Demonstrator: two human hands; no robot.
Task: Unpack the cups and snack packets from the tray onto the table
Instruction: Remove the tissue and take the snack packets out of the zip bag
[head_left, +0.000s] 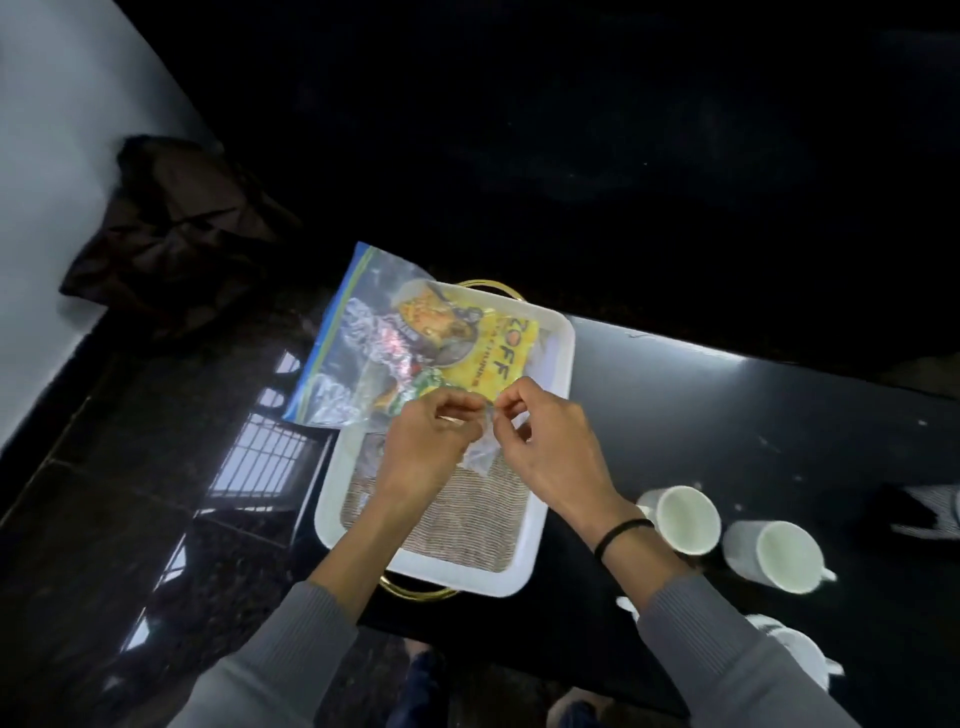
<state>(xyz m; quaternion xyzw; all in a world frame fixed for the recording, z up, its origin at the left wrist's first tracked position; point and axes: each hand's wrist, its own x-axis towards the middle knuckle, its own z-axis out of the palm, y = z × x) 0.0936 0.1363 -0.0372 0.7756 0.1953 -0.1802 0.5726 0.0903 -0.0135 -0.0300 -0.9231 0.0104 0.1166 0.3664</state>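
While both our hands pinch one clear zip bag (363, 353) over the white tray (550, 374), the left hand (426, 447) and right hand (545, 441) grip its near corner. Inside we count one yellow packet (493, 348) and some foil packets, too jumbled to count. Three white cups (685, 519) stand on the black table (753, 415), right of the tray.

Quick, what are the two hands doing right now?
Left hand: closed, pinching the clear plastic bag.
Right hand: closed, pinching the same bag's edge.
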